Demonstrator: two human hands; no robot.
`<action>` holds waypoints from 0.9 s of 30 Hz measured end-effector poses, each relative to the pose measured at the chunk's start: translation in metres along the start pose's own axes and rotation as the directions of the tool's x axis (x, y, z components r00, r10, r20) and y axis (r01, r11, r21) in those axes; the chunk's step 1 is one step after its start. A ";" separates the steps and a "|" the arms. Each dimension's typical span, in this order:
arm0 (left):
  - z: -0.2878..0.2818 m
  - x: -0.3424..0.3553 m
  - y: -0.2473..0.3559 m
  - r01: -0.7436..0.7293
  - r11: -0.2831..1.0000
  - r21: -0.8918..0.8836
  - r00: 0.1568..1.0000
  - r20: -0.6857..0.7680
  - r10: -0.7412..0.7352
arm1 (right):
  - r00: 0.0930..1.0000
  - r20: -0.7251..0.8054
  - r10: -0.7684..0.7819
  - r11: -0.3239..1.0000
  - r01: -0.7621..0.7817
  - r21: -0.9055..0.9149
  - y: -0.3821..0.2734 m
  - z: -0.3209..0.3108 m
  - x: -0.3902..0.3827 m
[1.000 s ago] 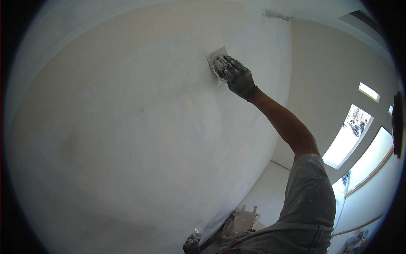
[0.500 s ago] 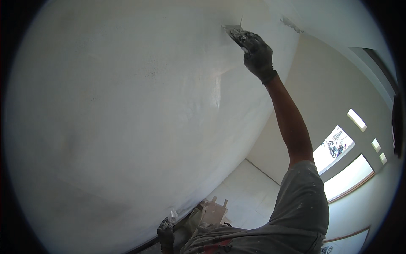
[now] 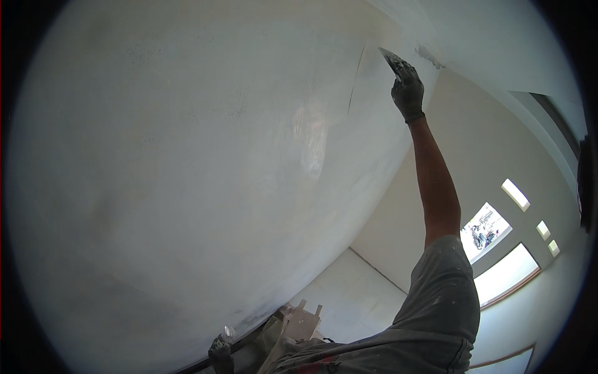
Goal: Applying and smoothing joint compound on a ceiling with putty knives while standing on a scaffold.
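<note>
My right hand (image 3: 408, 90), in a dark glove, is stretched high up against a white plastered wall (image 3: 187, 174). It grips a flat putty knife (image 3: 392, 60) whose blade lies on the wall close to the ceiling corner. A thin straight ridge of wet plaster (image 3: 355, 81) runs down the wall just left of the blade. My left hand (image 3: 219, 352), also gloved, hangs low at the bottom edge and grips a second small tool smeared with plaster.
A wooden frame (image 3: 302, 321) stands on the pale floor (image 3: 349, 293) below me. The side wall to the right has several bright windows (image 3: 492, 227). The ceiling (image 3: 492, 43) meets the wall just above the blade.
My right arm has swept the putty knife upward and to the right along the wall, from mid-height toward the ceiling corner. The left hand stays low.
</note>
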State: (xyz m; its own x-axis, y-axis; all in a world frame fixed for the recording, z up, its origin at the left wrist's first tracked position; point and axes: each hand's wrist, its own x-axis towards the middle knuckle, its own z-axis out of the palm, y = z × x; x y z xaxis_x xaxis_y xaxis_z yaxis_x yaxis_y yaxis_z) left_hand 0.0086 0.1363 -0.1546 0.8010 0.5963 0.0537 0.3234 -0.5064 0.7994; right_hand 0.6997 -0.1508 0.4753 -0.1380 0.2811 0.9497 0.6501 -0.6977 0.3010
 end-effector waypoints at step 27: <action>0.046 -0.001 0.032 -0.165 0.697 0.698 0.960 -0.048 0.274 | 0.986 0.167 -0.018 0.990 -0.006 0.140 -0.063 0.014 -0.134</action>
State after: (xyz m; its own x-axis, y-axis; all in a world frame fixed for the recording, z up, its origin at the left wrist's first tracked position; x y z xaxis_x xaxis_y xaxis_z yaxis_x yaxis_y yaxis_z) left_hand 0.0415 0.0911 -0.1561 0.8340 0.4635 0.2993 0.4452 -0.8858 0.1312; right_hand 0.6882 -0.1353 0.3281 -0.0229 0.3997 0.9164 0.7490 -0.6002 0.2805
